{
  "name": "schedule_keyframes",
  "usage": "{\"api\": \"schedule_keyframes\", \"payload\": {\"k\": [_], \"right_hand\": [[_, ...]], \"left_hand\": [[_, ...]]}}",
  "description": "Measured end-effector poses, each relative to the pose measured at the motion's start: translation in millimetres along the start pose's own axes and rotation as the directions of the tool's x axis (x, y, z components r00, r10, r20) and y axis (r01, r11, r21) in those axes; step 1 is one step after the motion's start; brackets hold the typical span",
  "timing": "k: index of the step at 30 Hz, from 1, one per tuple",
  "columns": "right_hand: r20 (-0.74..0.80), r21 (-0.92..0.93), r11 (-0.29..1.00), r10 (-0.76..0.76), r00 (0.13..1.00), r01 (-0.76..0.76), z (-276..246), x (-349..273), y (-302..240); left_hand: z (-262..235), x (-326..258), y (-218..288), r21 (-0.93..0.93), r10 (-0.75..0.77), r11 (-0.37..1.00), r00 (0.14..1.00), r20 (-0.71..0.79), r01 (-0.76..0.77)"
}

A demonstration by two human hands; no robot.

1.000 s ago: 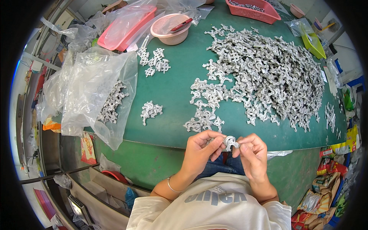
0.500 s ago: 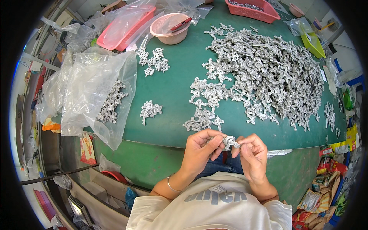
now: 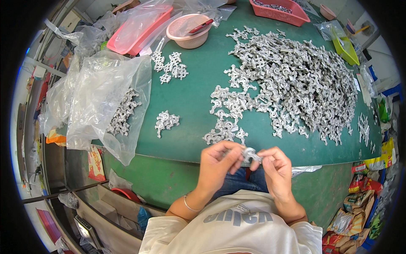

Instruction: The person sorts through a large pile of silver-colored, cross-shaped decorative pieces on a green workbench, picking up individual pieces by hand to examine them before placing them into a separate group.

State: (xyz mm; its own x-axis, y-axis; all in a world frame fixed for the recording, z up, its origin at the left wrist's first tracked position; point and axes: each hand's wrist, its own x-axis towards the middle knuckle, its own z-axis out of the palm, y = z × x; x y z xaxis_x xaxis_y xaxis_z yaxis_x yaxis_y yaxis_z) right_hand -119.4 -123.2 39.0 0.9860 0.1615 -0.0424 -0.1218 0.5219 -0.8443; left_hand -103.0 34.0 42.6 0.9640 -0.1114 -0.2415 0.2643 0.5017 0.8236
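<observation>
Just past the table's near edge, my left hand [image 3: 219,163] and my right hand [image 3: 277,169] pinch a small silver metal casting [image 3: 250,154] between them. The casting has a curved, hook-like shape and is slightly blurred. My left thumb and fingers close around its left end; my right fingertips grip its right end. Beyond my left hand lies a loose cluster of similar castings [image 3: 225,129], which runs on into a big heap of castings [image 3: 302,84] at the right. A smaller group of castings [image 3: 166,121] sits further left on the green table [image 3: 190,101].
A clear plastic bag [image 3: 101,97] with castings at its mouth covers the table's left side. Behind it stand a pink tray [image 3: 148,36] and a pink bowl [image 3: 188,41] with a red-handled tool. A pink bin [image 3: 281,12] and a yellow-green tray [image 3: 344,46] are at the back right.
Both hands have shifted slightly left with the casting, which is turned to a different angle between my fingers. The castings on the table lie as before.
</observation>
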Motion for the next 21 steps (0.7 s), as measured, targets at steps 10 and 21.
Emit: {"api": "schedule_keyframes", "payload": {"k": [10, 21], "right_hand": [[-0.009, -0.816, 0.574, -0.135, 0.991, 0.071, -5, 47, 10], [0.042, -0.491, 0.866, -0.081, 0.996, 0.092, 16, 27, -8]], "left_hand": [[-97, 38, 51, 0.581, 0.447, 0.791, 0.829, -0.337, -0.191], [8, 15, 31, 0.125, 0.116, 0.986, 0.99, -0.075, -0.107]]}}
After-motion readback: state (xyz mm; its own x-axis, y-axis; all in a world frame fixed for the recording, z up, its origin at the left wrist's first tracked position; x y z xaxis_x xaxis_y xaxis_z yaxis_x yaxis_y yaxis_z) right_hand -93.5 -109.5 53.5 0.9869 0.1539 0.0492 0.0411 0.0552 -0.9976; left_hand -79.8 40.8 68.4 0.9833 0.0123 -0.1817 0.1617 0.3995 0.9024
